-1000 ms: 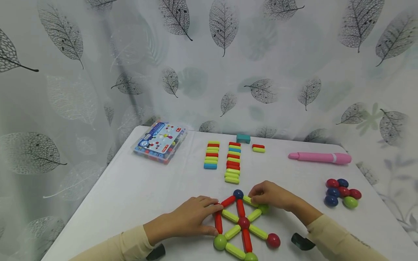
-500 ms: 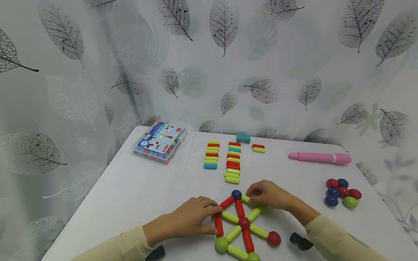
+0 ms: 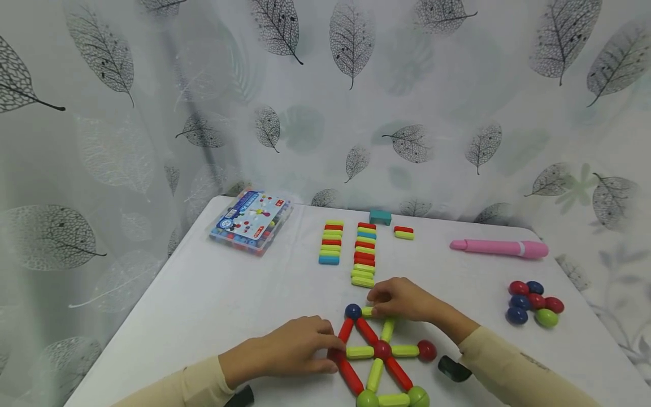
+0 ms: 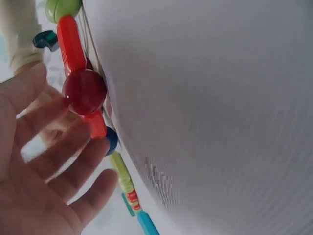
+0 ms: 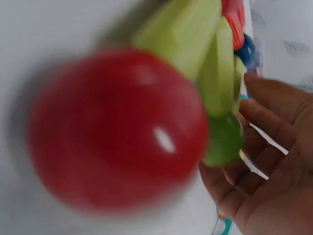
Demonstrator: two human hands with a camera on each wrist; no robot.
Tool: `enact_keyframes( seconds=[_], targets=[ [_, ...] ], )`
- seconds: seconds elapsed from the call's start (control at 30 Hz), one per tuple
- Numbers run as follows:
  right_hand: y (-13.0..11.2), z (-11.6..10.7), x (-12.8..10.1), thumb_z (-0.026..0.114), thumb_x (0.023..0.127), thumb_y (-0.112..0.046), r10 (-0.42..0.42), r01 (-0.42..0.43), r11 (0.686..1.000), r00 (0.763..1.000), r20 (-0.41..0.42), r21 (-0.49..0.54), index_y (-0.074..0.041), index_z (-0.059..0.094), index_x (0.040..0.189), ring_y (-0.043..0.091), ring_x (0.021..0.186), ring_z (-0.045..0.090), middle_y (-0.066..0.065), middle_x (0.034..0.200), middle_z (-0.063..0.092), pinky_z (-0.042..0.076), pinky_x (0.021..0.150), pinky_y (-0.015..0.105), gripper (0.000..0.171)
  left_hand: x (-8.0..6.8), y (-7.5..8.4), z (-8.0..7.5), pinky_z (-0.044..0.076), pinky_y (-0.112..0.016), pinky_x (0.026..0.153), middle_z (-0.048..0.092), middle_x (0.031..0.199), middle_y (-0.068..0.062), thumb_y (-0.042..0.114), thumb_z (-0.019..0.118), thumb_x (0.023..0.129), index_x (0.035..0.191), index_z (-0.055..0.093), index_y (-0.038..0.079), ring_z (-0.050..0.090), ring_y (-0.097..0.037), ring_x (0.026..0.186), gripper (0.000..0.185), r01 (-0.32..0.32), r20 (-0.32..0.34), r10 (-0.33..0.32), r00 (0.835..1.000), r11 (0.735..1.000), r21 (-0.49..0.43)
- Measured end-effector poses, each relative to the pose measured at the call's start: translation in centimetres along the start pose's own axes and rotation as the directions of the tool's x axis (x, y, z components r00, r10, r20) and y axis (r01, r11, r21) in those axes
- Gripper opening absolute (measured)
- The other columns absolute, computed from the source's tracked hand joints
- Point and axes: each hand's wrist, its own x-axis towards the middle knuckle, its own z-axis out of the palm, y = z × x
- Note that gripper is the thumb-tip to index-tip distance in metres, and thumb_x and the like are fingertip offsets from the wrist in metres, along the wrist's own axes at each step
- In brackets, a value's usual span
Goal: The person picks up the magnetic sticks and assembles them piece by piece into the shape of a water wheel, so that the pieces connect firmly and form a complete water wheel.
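Observation:
A wheel of red and yellow-green rods with coloured balls lies at the table's front, spokes meeting at a central red ball point(image 3: 382, 349). My left hand point(image 3: 290, 347) is at its left side; loosely spread fingers touch a dark red ball point(image 4: 84, 92) in the left wrist view. At the far side my right hand point(image 3: 404, 299) has fingertips at a yellow-green rod point(image 3: 367, 311) beside a blue ball point(image 3: 353, 311). In the right wrist view, its relaxed fingers surround a green ball point(image 5: 225, 141), mostly hidden from the head. A red ball point(image 5: 120, 132) looms close there.
Two columns of coloured rods point(image 3: 363, 254) lie beyond the wheel, with a short pair point(image 3: 404, 232) and a teal block point(image 3: 380, 217) behind. A clear case point(image 3: 251, 220) sits back left. Loose balls point(image 3: 536, 301) and a pink pen-shaped item point(image 3: 498, 247) are at right.
The wheel has turned counterclockwise: its blue ball moved left and its near green balls moved right. My right hand moved left with the far side; my left hand came slightly nearer.

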Motion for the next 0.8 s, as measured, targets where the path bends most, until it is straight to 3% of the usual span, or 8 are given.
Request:
enact_keyframes(
  seconds=[0.1, 0.2, 0.33, 0.47, 0.57, 0.67, 0.8],
  targets=[
    [0.8, -1.8, 0.6, 0.075, 0.093, -0.024, 0.035, -0.04, 0.999, 0.993, -0.11, -0.037, -0.01, 0.07, 0.126, 0.022, 0.104, 0.063, 0.003, 0.114, 0.071, 0.057, 0.091, 0.041, 0.036, 0.4, -0.2, -0.2, 0.053, -0.029, 0.098, 0.057, 0.137, 0.005, 0.052, 0.068, 0.094, 0.145, 0.056, 0.031, 0.055, -0.01, 0.121, 0.056, 0.053, -0.017, -0.053, 0.998, 0.999, 0.008],
    [2.4, -4.3, 1.4, 0.073, 0.095, -0.023, 0.077, -0.11, 0.988, 0.961, -0.265, -0.11, -0.005, 0.061, 0.139, 0.037, 0.119, 0.06, 0.017, 0.132, 0.064, 0.054, 0.098, 0.053, 0.049, 1.1, -0.5, -0.4, 0.048, -0.049, 0.108, 0.035, 0.162, -0.002, 0.061, 0.068, 0.089, 0.157, 0.038, 0.035, 0.036, -0.025, 0.147, 0.079, 0.11, -0.001, -0.11, 0.994, 0.994, 0.023],
    [4.8, -7.0, 2.6, 0.071, 0.096, -0.022, 0.086, -0.204, 0.937, 0.921, -0.38, -0.284, -0.002, 0.048, 0.15, 0.05, 0.136, 0.045, 0.029, 0.15, 0.047, 0.042, 0.107, 0.066, 0.062, 1.9, -0.7, -0.5, 0.04, -0.06, 0.113, 0.017, 0.171, -0.002, 0.067, 0.068, 0.087, 0.162, 0.027, 0.036, 0.016, -0.032, 0.156, 0.091, 0.123, 0.071, -0.125, 0.99, 0.992, 0.038],
    [6.2, -8.3, 3.5, 0.071, 0.096, -0.021, 0.067, -0.253, 0.864, 0.914, -0.399, -0.435, -0.002, 0.044, 0.152, 0.055, 0.142, 0.033, 0.032, 0.155, 0.038, 0.032, 0.109, 0.072, 0.065, 2.5, -0.8, -0.5, 0.038, -0.059, 0.115, 0.018, 0.171, 0.001, 0.068, 0.067, 0.087, 0.161, 0.028, 0.037, 0.016, -0.03, 0.157, 0.089, 0.121, 0.111, -0.126, 0.986, 0.992, 0.047],
    [6.4, -8.6, 4.1, 0.07, 0.097, -0.02, 0.07, -0.278, 0.815, 0.918, -0.391, -0.508, -0.002, 0.044, 0.152, 0.054, 0.144, 0.03, 0.031, 0.155, 0.038, 0.031, 0.11, 0.072, 0.063, 2.7, -0.9, -0.4, 0.038, -0.056, 0.115, 0.022, 0.169, 0.004, 0.067, 0.067, 0.087, 0.16, 0.031, 0.036, 0.02, -0.028, 0.156, 0.087, 0.125, 0.127, -0.132, 0.983, 0.99, 0.063],
    [6.3, -8.7, 4.9, 0.067, 0.098, -0.018, 0.07, -0.287, 0.792, 0.919, -0.387, -0.539, 0.0, 0.046, 0.15, 0.052, 0.141, 0.037, 0.029, 0.152, 0.044, 0.035, 0.11, 0.07, 0.059, 2.7, -1.0, -0.3, 0.038, -0.055, 0.116, 0.025, 0.168, 0.006, 0.066, 0.068, 0.087, 0.159, 0.034, 0.036, 0.023, -0.027, 0.155, 0.085, 0.137, 0.139, -0.147, 0.979, 0.988, 0.076],
    [6.8, -8.8, 6.0, 0.064, 0.099, -0.015, 0.067, -0.296, 0.783, 0.915, -0.398, -0.548, 0.001, 0.05, 0.146, 0.05, 0.132, 0.045, 0.027, 0.144, 0.052, 0.043, 0.105, 0.065, 0.052, 2.7, -1.0, -0.1, 0.038, -0.054, 0.116, 0.026, 0.168, 0.007, 0.064, 0.068, 0.088, 0.159, 0.035, 0.035, 0.023, -0.027, 0.155, 0.083, 0.143, 0.143, -0.153, 0.978, 0.986, 0.082]
  ],
)
